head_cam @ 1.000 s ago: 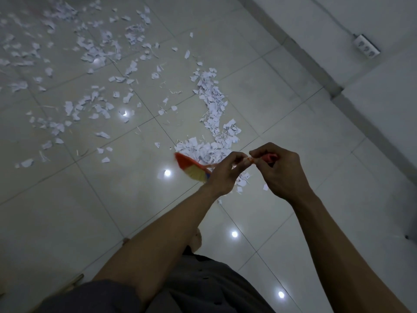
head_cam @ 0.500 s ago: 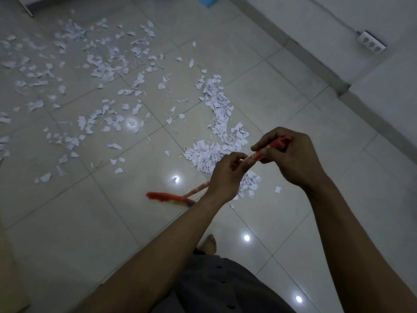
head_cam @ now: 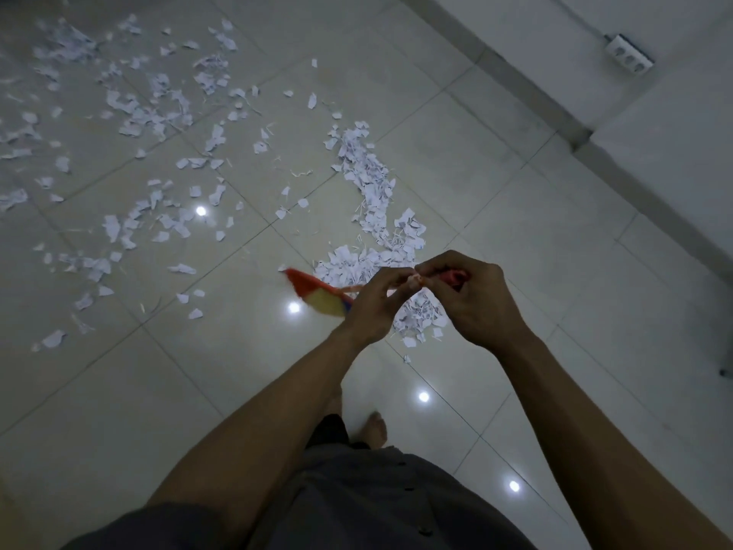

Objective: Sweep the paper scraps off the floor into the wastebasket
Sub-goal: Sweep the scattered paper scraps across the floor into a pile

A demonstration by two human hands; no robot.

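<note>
Hands meet at chest height: left hand [head_cam: 375, 301] and right hand [head_cam: 472, 295] both pinch a thin red broom [head_cam: 321, 297] handle (bristles raised off the floor). Paper scraps [head_cam: 373, 216] lie heaped just beyond and scattered far left; no wastebasket shows. So light a grip could let the broom slip, scattering the heap.

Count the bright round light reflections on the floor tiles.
4. One lies among the scattered scraps at left, one below the brush head, one between the forearms, one lowest. Arms may hide others.

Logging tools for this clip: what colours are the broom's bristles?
Head view: the broom head shows a red-orange top band, yellow bristles below, and a hint of blue at one edge.
</note>
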